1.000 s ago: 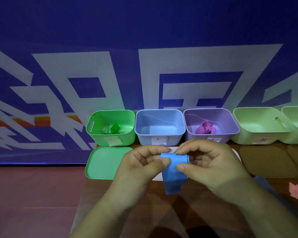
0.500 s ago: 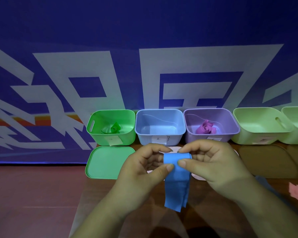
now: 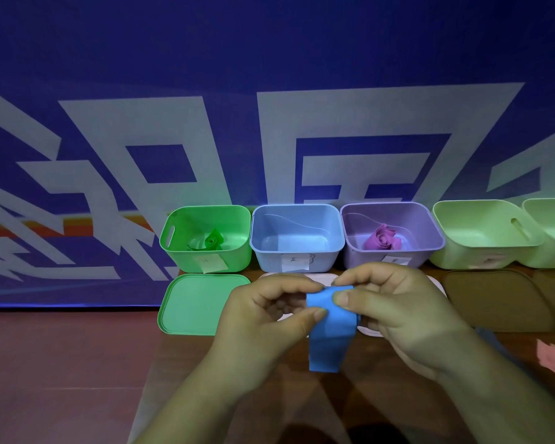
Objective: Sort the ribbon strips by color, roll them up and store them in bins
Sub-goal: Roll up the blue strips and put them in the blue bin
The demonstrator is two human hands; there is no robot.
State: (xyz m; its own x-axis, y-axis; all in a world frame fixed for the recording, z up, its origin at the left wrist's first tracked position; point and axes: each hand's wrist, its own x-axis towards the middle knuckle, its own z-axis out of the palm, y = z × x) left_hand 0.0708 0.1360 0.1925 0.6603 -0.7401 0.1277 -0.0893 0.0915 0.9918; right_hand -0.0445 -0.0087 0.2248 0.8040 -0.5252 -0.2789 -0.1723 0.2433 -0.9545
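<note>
Both hands' fingers (image 3: 318, 314) pinching blue ribbon strip (image 3: 329, 331) top, tail hanging btwn thumbs

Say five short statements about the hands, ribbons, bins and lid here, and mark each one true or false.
1. The left hand and right hand both pinch the blue ribbon. True.
2. The blue bin holds a rolled ribbon. False: no ribbon shows in it.
3. A green roll lies in the green bin. True.
4. The purple bin holds a blue roll. False: it holds a purple roll.
5. The green lid sits on the green bin. False: it lies on the table in front of that bin.
</note>
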